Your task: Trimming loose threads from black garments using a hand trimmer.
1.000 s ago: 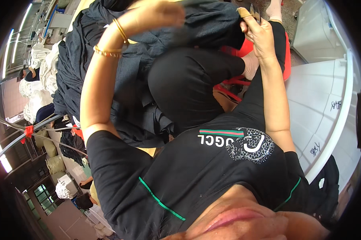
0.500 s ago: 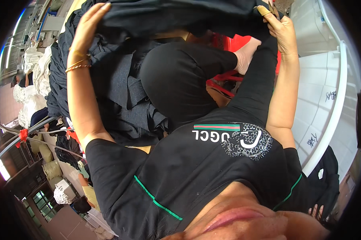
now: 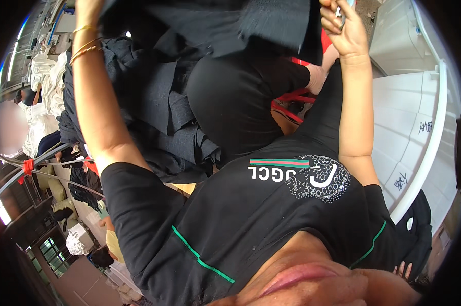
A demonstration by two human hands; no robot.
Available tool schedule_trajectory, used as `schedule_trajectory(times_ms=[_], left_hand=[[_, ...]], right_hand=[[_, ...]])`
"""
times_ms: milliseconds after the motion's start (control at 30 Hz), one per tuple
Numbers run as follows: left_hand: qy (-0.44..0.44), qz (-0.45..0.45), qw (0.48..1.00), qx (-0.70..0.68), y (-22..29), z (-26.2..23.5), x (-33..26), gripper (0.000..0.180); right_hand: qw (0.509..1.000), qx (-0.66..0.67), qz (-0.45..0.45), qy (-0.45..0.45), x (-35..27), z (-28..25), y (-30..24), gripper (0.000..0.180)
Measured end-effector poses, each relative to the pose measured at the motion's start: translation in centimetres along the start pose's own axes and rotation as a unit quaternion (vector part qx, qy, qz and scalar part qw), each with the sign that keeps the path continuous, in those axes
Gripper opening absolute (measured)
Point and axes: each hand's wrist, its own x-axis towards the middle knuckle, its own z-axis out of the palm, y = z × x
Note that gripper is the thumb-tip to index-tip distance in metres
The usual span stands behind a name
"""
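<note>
A dark garment, black or charcoal, spreads across the top of the view above my bent knee. My left hand is at its upper left side, cut off by the upper edge, so its fingers do not show. Beside the garment's right edge, my right hand is closed with curled fingers around a small shiny metal tool, whose kind I cannot make out. Whether that hand also grips the cloth cannot be told. Under the garment and left of my knee lies a heap of dark cloth pieces.
A white bin with a pale rail stands at my right, dark cloth beside it. A red plastic stool is by my foot. White cloth piles, metal bars and other people are on the left.
My left hand has moved up, its fingers leaving the view. The garment, earlier stretched between both hands, now hangs as a broad panel. My right hand has curled, and a metal tool shows in it.
</note>
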Motion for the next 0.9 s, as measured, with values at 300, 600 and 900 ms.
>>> schedule_trajectory(times_ms=[300, 600, 900], left_hand=[[-0.232, -0.032, 0.963, -0.135, 10.4, 11.4, -10.5, 0.012], [-0.31, -0.106, 0.933, -0.151, 9.0, 15.6, -13.3, 0.022], [-0.222, 0.019, 0.964, 0.143, 10.2, 18.1, -13.9, 0.043]], right_hand=[[0.956, -0.292, -0.018, 0.015, -2.4, -4.5, 5.1, 0.039], [0.914, -0.406, -0.003, 0.032, -2.2, -3.2, 8.8, 0.042], [0.852, -0.514, -0.078, 0.068, 1.7, -6.4, 13.8, 0.014]])
